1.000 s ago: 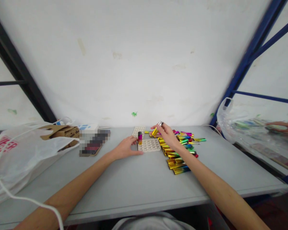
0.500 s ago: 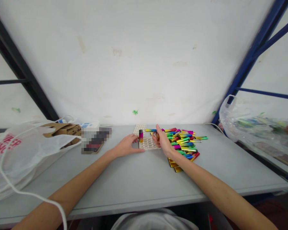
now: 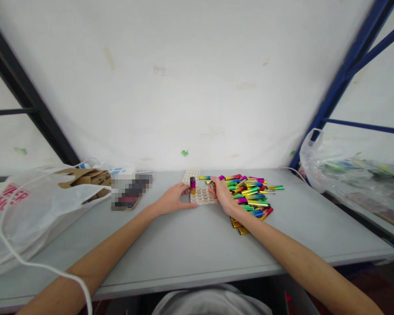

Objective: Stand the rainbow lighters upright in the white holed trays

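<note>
Our left hand (image 3: pixel 173 200), thumb and fingers spread, rests at the left end of a pale gridded tray (image 3: pixel 202 197), beside one upright purple-gold lighter (image 3: pixel 192 185). Our right fingers curl closed around a metal-topped lighter (image 3: pixel 212 185); seating it, apparently underway, calls for careful alignment.

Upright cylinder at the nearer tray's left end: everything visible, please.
The upright cylinder is slim and shiny, metallic-looking: dark upper end, then magenta fading to orange-gold below. It stands at the left end of the pale, dimpled nearer tray; whether its base sits in a hollow can't be told. The left hand is right beside it; contact is unclear.
</note>
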